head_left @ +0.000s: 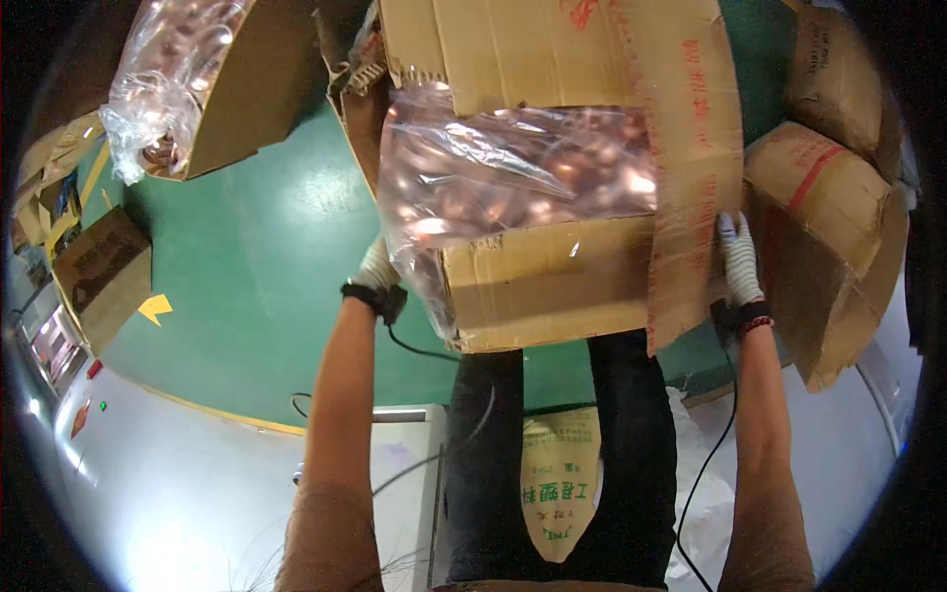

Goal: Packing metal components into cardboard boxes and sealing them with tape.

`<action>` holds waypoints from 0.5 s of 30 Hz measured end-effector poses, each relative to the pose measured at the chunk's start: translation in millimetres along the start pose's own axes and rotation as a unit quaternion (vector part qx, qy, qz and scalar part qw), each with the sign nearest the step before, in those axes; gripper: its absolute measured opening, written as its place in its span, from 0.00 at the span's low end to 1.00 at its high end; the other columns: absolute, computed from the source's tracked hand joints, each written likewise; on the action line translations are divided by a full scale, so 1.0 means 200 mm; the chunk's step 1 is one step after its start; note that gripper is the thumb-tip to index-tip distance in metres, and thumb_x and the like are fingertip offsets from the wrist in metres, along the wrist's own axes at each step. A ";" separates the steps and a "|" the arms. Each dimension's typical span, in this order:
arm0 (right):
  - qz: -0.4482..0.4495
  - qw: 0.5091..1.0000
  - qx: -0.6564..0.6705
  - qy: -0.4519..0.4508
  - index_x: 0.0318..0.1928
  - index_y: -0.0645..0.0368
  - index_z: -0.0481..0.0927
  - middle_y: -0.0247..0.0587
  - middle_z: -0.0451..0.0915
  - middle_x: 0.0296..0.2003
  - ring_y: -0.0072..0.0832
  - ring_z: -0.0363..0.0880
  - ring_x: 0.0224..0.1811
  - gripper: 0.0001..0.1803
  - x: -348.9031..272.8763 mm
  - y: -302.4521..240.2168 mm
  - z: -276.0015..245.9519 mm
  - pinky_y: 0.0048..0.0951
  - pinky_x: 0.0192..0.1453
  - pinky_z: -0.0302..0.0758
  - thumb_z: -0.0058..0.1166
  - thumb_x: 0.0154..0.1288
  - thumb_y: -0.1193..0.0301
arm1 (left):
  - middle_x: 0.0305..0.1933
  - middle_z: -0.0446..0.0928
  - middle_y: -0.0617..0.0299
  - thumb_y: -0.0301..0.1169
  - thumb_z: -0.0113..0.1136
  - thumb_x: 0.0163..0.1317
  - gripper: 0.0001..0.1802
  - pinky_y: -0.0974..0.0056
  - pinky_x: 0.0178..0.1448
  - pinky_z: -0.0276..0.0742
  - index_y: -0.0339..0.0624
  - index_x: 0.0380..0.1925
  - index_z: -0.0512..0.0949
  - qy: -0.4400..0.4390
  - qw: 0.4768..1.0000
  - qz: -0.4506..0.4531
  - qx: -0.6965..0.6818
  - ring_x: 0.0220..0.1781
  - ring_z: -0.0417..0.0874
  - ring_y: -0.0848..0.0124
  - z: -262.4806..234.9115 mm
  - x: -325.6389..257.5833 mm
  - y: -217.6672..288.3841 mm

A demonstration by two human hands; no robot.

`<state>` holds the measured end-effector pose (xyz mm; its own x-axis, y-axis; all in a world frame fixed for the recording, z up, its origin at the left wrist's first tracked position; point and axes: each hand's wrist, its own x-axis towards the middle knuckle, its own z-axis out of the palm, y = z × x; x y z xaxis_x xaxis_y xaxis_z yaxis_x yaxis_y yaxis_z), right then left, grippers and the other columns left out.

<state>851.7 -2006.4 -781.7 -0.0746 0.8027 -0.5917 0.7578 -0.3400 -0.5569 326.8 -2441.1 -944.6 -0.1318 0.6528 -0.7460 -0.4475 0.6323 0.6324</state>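
Over the green floor (247,266), in front of the person's legs, an open cardboard box (552,281) was held up between both gloved hands. Its flaps stood splayed and creased, one edge torn to show the corrugation. A clear plastic liner (513,173) bulged from the mouth, crinkled and glossy, with copper-coloured metal pieces showing through it; their exact shape could not be made out.

The left hand (376,266) pressed against the box's left side near the lower corner, partly hidden behind loose liner, so how far its fingers curled could not be told. The right hand (739,259) lay flat against the right flap, fingers stretched upward along the cardboard rather than closed around anything.

Judging by the metal load, the box was probably heavy, and the soft, worn cardboard likely to sag; the liner looked slippery and no place to grip. The firmer hold would be low on the side walls or under the bottom edge.

A second box (222,94) with a similar bag (163,84) lay upper left, crumpled boxes (838,197) to the right, and a printed sack (560,479) lay below.
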 end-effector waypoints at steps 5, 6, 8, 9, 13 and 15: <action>0.030 0.996 0.078 -0.044 0.72 0.64 0.69 0.41 0.77 0.65 0.31 0.73 0.65 0.42 0.03 0.08 -0.19 0.33 0.72 0.66 0.55 0.74 0.41 | 0.71 0.73 0.59 0.52 0.45 0.80 0.29 0.61 0.78 0.64 0.45 0.70 0.70 0.043 0.969 -0.175 -0.170 0.72 0.71 0.67 0.43 0.12 0.61; 0.045 0.991 0.117 -0.053 0.72 0.63 0.70 0.39 0.77 0.65 0.30 0.73 0.64 0.41 0.03 0.06 -0.19 0.33 0.72 0.67 0.54 0.75 0.42 | 0.70 0.74 0.58 0.53 0.45 0.80 0.30 0.60 0.78 0.64 0.45 0.70 0.70 0.059 0.962 -0.169 -0.205 0.71 0.72 0.67 0.43 0.12 0.63; 0.056 0.988 0.126 -0.065 0.71 0.61 0.72 0.37 0.77 0.64 0.29 0.74 0.64 0.40 0.06 0.08 -0.23 0.33 0.71 0.68 0.54 0.75 0.41 | 0.68 0.76 0.57 0.54 0.46 0.80 0.31 0.59 0.77 0.65 0.44 0.70 0.71 0.090 0.946 -0.152 -0.273 0.70 0.73 0.67 0.43 0.13 0.67; 0.052 0.986 0.139 -0.072 0.71 0.61 0.72 0.37 0.77 0.64 0.29 0.74 0.64 0.40 0.08 0.07 -0.21 0.33 0.71 0.68 0.54 0.75 0.41 | 0.68 0.76 0.57 0.54 0.46 0.80 0.31 0.59 0.77 0.65 0.44 0.70 0.71 0.099 0.948 -0.147 -0.263 0.70 0.73 0.67 0.26 0.07 0.62; 0.077 0.988 0.105 -0.088 0.73 0.61 0.70 0.38 0.76 0.66 0.30 0.73 0.65 0.41 0.06 0.02 -0.19 0.34 0.71 0.67 0.53 0.75 0.41 | 0.65 0.78 0.54 0.61 0.55 0.73 0.40 0.56 0.72 0.71 0.35 0.67 0.71 0.188 0.979 0.004 -0.083 0.67 0.76 0.65 -0.08 -0.45 0.58; 0.071 0.987 0.107 -0.102 0.74 0.60 0.69 0.39 0.75 0.67 0.31 0.72 0.66 0.42 0.07 -0.01 -0.23 0.35 0.71 0.67 0.53 0.75 0.41 | 0.56 0.82 0.54 0.57 0.66 0.69 0.38 0.60 0.64 0.77 0.33 0.61 0.76 0.235 0.968 -0.078 0.033 0.57 0.81 0.68 -0.20 -0.76 0.74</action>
<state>879.4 -1972.8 -762.8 -0.1229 0.6325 -0.7647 0.6173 -0.5547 -0.5579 244.7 -2462.9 -745.4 -0.4627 0.2945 -0.8362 -0.4396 0.7429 0.5049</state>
